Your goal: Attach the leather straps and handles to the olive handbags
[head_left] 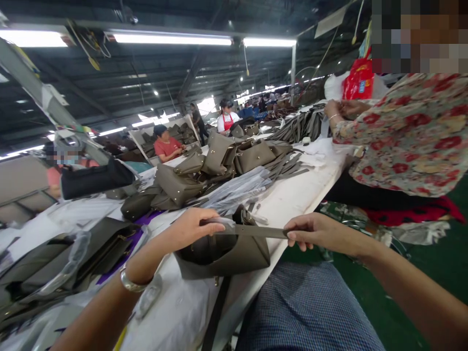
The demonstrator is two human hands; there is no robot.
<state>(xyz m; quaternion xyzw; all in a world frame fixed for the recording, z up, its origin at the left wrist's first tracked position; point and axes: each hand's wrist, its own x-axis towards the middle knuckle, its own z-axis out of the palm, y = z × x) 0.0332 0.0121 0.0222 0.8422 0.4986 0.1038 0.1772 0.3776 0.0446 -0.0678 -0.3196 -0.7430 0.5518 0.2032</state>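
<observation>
A grey-brown strap [261, 231] is stretched sideways between my two hands. My left hand [195, 226] pinches its left part, where clear plastic film covers it. At the strap's right end, my right hand [307, 231] grips it between thumb and fingers. Just below and behind the strap, a grey-brown handbag [234, 261] rests on the white table [292, 204] near its edge, its dark inside showing. Another dark strap [217, 312] hangs down from the front of this bag.
Several similar handbags [179, 183] are heaped behind, beside plastic-wrapped straps [239, 187]. More bags [98, 253] lie at the left on a purple sheet. A co-worker in a flowered top [413, 131] works close at the right; other people sit across the table.
</observation>
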